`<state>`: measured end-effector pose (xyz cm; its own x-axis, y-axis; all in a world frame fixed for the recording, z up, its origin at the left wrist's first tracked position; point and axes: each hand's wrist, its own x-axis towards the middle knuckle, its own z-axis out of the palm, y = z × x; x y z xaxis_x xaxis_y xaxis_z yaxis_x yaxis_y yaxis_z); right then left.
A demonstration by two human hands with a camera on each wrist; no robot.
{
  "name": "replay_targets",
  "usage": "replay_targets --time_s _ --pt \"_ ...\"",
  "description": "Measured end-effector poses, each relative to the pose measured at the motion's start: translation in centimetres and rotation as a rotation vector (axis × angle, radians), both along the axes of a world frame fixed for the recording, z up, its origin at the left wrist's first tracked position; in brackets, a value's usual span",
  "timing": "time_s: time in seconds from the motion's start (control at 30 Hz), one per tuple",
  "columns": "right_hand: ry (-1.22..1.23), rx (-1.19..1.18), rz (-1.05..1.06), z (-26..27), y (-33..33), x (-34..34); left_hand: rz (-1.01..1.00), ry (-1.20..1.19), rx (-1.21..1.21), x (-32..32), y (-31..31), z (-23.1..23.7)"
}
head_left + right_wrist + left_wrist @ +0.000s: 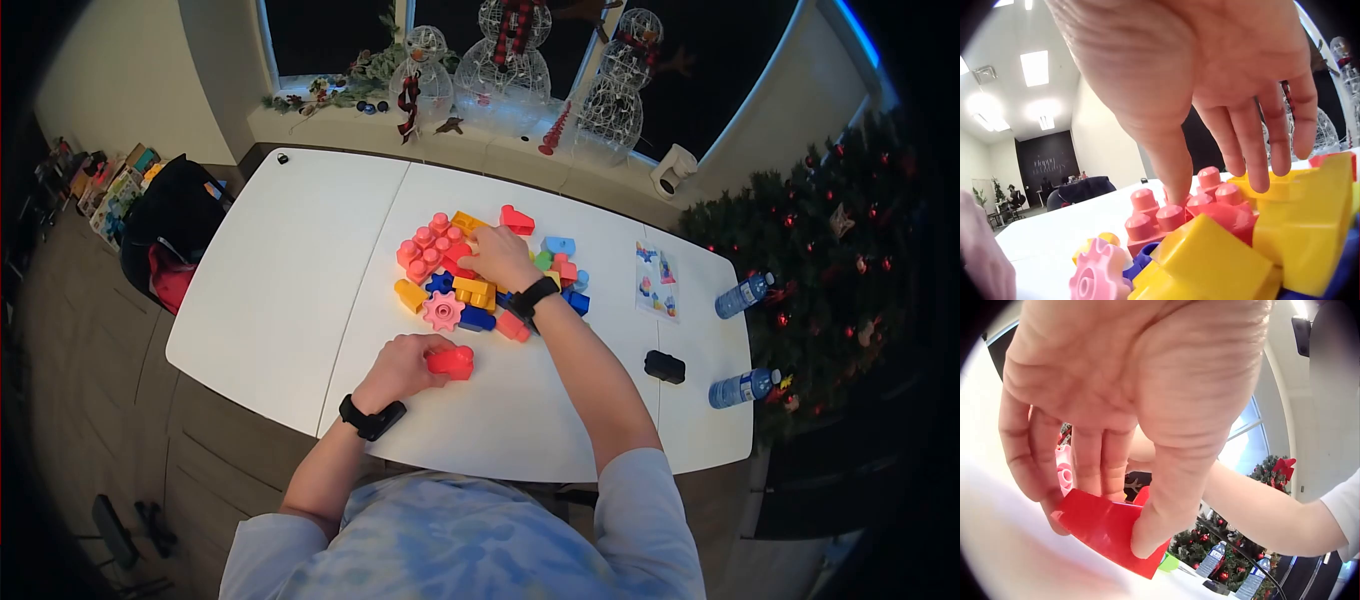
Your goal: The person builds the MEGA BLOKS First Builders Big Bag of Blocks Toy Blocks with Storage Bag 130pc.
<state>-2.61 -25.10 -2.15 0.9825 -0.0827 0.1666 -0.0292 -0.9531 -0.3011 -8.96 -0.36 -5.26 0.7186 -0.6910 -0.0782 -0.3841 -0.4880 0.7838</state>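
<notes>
In the head view, my left hand [398, 372] pinches a red block [455, 363] at the near side of the pile. The left wrist view has this red block [1107, 531] between the thumb and fingers of that hand [1135, 375]. My right hand [503, 258] reaches over the pile, its fingers near a red piece [457, 261] beside the large pink studded block [428, 250]. From the right wrist, this hand [1204, 69] has extended fingers above the red piece [1230, 217] and yellow blocks [1204, 262]; whether the fingertips touch anything I cannot tell.
A pink gear [442, 311], a dark blue block [477, 319] and light blue block [560, 245] lie in the pile. Rightward on the white table [270, 300] are a picture sheet [657, 280], a black case [665, 367] and two water bottles [742, 296].
</notes>
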Motion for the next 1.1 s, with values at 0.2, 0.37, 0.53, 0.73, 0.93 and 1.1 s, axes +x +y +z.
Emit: replay_targets --time_s 0.2,0.37,0.53,0.73,0.93,1.1 --pt "0.240 -0.148 -0.014 -1.1 1.9 3.5 -0.086 -0.004 -0.041 -0.4 -0.6 -0.5" --pt "0.286 -0.095 -0.067 -1.8 1.6 4.2 -0.111 -0.049 -0.066 -0.3 -0.9 -1.0" --pt "0.364 -0.056 -0.088 -1.8 1.0 4.2 -0.120 -0.049 -0.090 -0.1 -0.9 -1.3" --pt "0.043 0.104 -0.032 1.2 -0.3 1.6 -0.124 -0.035 -0.084 -0.3 -0.8 -1.5" --pt "0.295 0.242 0.041 8.8 0.0 -11.0 -0.137 -0.102 -0.084 -0.1 -0.9 -1.9" --pt "0.297 0.252 0.130 3.0 -0.2 -17.6 -0.102 -0.154 -0.074 -0.8 -1.4 -1.6"
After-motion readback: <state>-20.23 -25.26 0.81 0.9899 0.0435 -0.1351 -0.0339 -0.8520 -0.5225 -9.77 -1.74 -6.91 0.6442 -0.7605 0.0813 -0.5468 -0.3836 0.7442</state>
